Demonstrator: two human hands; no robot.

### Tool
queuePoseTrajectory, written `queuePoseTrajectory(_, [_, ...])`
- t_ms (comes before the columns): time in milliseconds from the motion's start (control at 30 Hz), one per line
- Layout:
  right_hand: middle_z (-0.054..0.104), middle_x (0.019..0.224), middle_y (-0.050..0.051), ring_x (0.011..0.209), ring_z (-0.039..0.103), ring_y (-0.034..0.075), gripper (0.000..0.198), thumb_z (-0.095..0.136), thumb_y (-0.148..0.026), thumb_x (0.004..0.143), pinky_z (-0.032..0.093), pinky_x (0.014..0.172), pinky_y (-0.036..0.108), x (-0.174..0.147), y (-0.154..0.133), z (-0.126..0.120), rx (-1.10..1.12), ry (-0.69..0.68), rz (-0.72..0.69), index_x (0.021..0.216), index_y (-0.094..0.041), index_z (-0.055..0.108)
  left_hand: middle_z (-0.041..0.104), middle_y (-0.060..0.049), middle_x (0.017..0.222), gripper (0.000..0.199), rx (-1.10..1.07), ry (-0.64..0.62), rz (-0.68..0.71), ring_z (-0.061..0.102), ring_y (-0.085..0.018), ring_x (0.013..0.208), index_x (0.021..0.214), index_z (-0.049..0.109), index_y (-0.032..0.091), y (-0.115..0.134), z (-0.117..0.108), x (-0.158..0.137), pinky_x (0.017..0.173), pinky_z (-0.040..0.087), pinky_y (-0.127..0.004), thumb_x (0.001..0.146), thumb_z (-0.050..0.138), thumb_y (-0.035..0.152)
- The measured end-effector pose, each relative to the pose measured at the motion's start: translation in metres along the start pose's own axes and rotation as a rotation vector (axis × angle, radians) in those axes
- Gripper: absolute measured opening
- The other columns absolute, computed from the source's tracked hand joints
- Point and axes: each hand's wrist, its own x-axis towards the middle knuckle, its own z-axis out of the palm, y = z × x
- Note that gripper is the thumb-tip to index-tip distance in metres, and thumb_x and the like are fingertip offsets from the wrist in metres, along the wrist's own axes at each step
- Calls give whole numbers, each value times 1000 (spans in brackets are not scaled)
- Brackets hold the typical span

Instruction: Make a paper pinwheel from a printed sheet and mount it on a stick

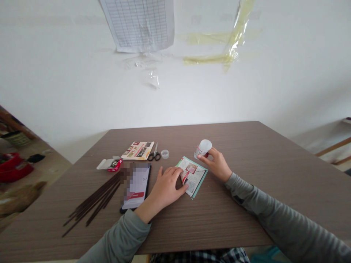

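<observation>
Right of sticks (95,198), phone (139,182) and scissors (154,156), left hand (168,184) spread on folded paper (194,178); right hand (218,164) pinching white cup (204,147).

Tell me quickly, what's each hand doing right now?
Left hand: open, fingers touching the folded paper.
Right hand: closed, holding a small white container.
</observation>
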Motion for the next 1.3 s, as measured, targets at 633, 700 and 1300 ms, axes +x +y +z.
queuePoseTrajectory(633, [96,117,8,119,90,38,18,99,-46,116,67,126,61,-13,-6,19,-248,-249,-299,119,-31,89,86,-17,175,41,-25,16,11,74,-49,173,151,85,29,2,5,4,159,33,-90,111,95,35])
queuePoseTrajectory(700, [95,113,8,117,88,37,19,98,-46,116,66,126,61,-14,-6,19,-264,-254,-319,116,-31,87,86,-17,174,41,-34,22,12,74,-50,172,150,86,29,1,6,5,159,33,-90,110,96,36])
queuePoseTrajectory(1300, [88,104,7,109,81,35,23,95,-44,119,66,120,60,-15,-11,16,-350,-244,-381,106,-31,81,86,-19,175,39,-30,29,34,74,-50,172,148,87,28,-2,9,5,158,32,-92,111,94,36])
